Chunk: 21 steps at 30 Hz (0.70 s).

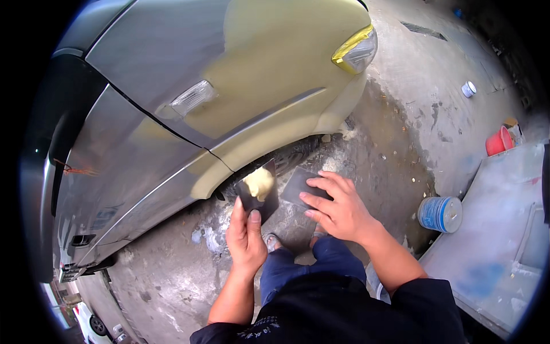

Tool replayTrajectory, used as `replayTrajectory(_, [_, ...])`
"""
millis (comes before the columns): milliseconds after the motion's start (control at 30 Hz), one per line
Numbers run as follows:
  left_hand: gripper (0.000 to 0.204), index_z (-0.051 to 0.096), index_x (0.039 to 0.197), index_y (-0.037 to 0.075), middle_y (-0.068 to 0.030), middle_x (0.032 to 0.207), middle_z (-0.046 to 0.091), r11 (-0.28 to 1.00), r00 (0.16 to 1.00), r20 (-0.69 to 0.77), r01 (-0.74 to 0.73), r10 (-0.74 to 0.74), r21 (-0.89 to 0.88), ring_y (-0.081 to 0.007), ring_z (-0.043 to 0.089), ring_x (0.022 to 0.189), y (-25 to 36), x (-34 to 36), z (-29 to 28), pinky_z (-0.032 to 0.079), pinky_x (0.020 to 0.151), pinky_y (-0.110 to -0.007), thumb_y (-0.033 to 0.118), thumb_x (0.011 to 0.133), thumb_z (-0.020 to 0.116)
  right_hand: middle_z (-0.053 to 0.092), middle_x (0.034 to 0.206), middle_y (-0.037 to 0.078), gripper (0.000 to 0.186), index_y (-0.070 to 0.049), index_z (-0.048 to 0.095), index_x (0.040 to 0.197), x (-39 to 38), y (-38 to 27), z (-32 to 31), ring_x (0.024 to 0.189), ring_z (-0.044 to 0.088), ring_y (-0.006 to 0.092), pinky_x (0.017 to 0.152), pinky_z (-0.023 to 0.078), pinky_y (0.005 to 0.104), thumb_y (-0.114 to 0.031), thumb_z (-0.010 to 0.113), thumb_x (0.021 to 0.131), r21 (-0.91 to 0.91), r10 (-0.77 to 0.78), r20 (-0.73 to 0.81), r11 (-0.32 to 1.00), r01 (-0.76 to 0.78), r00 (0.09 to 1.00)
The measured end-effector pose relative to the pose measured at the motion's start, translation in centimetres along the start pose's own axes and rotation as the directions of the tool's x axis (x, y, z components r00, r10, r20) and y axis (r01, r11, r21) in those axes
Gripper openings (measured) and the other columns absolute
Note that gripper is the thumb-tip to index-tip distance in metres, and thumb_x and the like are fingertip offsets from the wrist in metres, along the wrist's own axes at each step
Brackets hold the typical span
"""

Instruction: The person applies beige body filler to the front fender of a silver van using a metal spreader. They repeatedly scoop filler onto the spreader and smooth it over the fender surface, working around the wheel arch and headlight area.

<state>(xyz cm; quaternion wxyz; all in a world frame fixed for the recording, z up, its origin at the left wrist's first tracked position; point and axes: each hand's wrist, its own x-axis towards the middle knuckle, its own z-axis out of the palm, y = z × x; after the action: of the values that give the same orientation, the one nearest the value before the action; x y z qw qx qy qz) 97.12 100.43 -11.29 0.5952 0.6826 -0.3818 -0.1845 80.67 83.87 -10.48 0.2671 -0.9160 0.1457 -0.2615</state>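
My left hand (pixel 246 242) grips a dark flat putty spreader (pixel 265 210) by its lower edge. A lump of pale yellow body filler (pixel 259 183) sits on that spreader's face. Close by on the right, my right hand (pixel 340 207) holds a second dark spreader (pixel 295 187), fingers laid across its face; the thumb is hidden. The two spreaders are a small gap apart, in front of the wheel arch. Beyond them stands a grey car whose front fender (pixel 263 86) is coated in dull yellow-tan filler. Yellow tape (pixel 350 50) edges its headlight.
On the right, a blue-banded bucket (pixel 440 214) stands beside a large pale panel (pixel 492 241). A red basin (pixel 499 141) lies behind it, and a small white tub (pixel 468 89) is farther off. The concrete floor (pixel 172 286) is stained. A white car (pixel 91 323) shows far left.
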Motion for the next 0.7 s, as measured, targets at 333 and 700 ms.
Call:
replayTrajectory(333, [0.05, 0.032, 0.145, 0.0, -0.0167, 0.144, 0.044, 0.84, 0.968, -0.245, -0.171, 0.047, -0.514, -0.0272, 0.046, 0.13, -16.6, 2.3, -8.5, 0.036, 0.111, -0.045, 0.002, 0.096, 0.044, 0.053, 0.129, 0.013, 0.041, -0.006, 0.063, 0.119, -3.8, 8.1, 14.2, 0.118, 0.05, 0.0317, 0.099, 0.042, 0.0406, -0.014, 0.071, 0.079, 0.383, 0.462, 0.058, 0.809, -0.447, 0.885])
replayTrajectory(700, [0.048, 0.037, 0.136, -0.001, -0.0235, 0.132, 0.051, 0.649, 0.836, -0.244, -0.538, 0.491, -0.537, -0.0376, 0.06, 0.108, -31.1, 7.7, -17.0, 0.05, 0.092, -0.051, 0.008, 0.09, 0.046, 0.045, 0.139, 0.011, 0.05, -0.016, 0.063, 0.123, -1.0, 11.2, 31.3, 0.119, 0.042, 0.0383, 0.096, 0.036, 0.0487, -0.014, 0.07, 0.074, -0.26, 0.043, -0.355, 0.955, -0.143, 0.934])
